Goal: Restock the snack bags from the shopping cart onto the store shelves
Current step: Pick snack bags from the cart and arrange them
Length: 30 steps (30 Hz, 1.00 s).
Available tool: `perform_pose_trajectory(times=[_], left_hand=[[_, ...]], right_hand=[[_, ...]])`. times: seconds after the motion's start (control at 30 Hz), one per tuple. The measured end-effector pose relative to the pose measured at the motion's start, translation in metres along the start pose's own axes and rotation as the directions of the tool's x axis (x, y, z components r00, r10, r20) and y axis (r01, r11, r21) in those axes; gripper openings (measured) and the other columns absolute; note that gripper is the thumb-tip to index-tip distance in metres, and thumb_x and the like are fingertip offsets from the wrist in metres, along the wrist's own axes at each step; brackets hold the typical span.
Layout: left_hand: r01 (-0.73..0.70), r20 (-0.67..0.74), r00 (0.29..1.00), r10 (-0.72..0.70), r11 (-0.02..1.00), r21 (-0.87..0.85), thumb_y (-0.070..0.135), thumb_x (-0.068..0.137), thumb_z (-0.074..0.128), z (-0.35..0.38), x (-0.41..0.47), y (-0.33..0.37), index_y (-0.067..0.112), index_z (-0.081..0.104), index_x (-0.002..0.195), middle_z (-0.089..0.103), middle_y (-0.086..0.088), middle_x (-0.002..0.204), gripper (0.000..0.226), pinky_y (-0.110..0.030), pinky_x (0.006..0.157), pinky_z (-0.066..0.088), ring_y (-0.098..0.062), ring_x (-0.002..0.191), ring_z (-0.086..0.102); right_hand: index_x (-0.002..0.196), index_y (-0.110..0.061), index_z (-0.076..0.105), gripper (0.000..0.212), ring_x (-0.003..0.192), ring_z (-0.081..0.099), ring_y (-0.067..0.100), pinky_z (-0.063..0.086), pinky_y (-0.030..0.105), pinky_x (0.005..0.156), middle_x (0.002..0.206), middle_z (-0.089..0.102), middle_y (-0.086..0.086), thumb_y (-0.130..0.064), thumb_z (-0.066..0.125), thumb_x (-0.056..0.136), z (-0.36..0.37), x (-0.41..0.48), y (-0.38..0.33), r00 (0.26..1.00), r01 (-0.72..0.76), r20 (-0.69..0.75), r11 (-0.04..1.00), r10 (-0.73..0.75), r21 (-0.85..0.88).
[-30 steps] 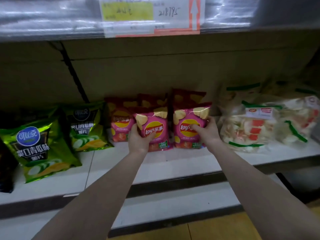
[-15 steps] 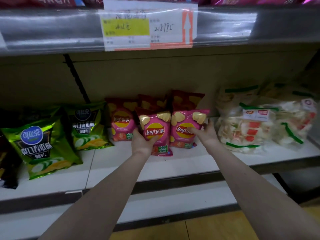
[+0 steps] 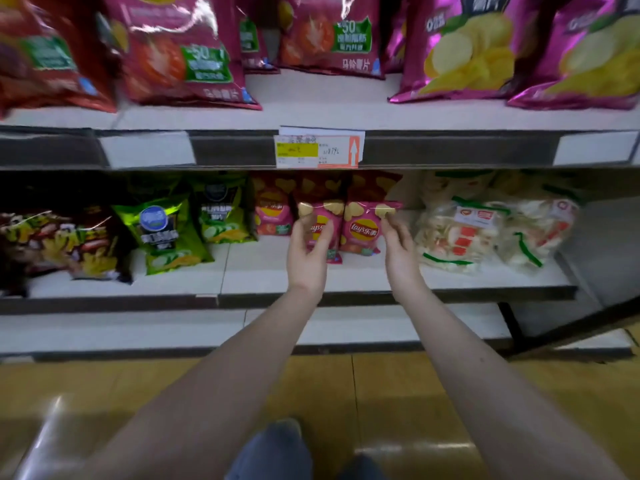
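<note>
Two small pink Lay's snack bags stand side by side on the lower shelf (image 3: 346,280), the left bag (image 3: 320,211) and the right bag (image 3: 360,230). More of the same pink bags (image 3: 272,216) stand behind and to their left. My left hand (image 3: 308,252) hovers just in front of the left bag with its fingers spread and relaxed. To the right, my right hand (image 3: 398,245) is at the right bag's edge, fingers loose, gripping nothing. The shopping cart is out of view.
Green cucumber-chip bags (image 3: 166,233) and dark snack bags (image 3: 69,244) fill the shelf's left part. Clear bags of white crackers (image 3: 457,233) lie at the right. Large red and purple chip bags (image 3: 180,53) stand on the upper shelf above a price tag (image 3: 318,150). My shoes (image 3: 273,448) are on the wooden floor.
Both hands have let go of the two pink bags and drawn back from the shelf. My head has pulled back and tilted up, bringing the upper shelf and the floor into view.
</note>
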State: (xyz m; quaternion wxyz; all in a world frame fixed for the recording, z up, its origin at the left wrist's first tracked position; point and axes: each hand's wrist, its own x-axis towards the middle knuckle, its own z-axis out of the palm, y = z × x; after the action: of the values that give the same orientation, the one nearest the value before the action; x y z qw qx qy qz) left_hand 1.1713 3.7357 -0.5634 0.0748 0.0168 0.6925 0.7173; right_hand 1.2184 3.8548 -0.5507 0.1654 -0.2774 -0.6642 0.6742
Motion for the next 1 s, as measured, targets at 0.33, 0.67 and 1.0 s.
perform_pose_trajectory(times=[0.33,0.67,1.0], left_hand=[[-0.085,-0.196,0.979,0.06,0.989,-0.123,0.019,0.098,0.052,-0.078,-0.131,0.193,0.016,0.056,0.121,0.059,0.008,0.119,0.024,-0.006,0.086,0.04,0.011,0.104,0.055],[-0.259,-0.44,0.873,0.21,0.964,-0.053,0.025,0.097,0.05,-0.275,-0.196,0.31,0.027,0.045,0.13,0.052,0.006,0.133,0.033,-0.01,0.092,0.043,0.006,0.117,0.051],[-0.269,-0.769,0.598,0.223,0.961,0.07,0.022,0.099,0.049,-0.556,-0.279,0.357,0.016,0.055,0.124,0.06,0.007,0.121,0.027,-0.007,0.086,0.044,-0.002,0.11,0.057]], right_hand=[[0.136,-0.017,0.048,0.037,0.12,0.047,-0.007,0.035,0.006,0.095,0.133,0.052,-0.011,-0.027,0.036,0.103,0.029,-0.164,-0.147,0.962,0.114,0.251,0.993,-0.108,-0.01],[0.138,-0.017,0.044,0.037,0.119,0.046,-0.005,0.035,-0.002,0.086,0.139,0.05,-0.001,-0.024,0.033,0.104,0.214,-0.28,-0.257,0.731,0.214,0.652,0.975,-0.203,0.063],[0.134,-0.018,0.047,0.035,0.12,0.049,-0.003,0.041,0.004,0.088,0.134,0.054,-0.002,-0.027,0.036,0.103,0.446,-0.467,-0.264,0.448,0.142,0.872,0.979,-0.197,0.149]])
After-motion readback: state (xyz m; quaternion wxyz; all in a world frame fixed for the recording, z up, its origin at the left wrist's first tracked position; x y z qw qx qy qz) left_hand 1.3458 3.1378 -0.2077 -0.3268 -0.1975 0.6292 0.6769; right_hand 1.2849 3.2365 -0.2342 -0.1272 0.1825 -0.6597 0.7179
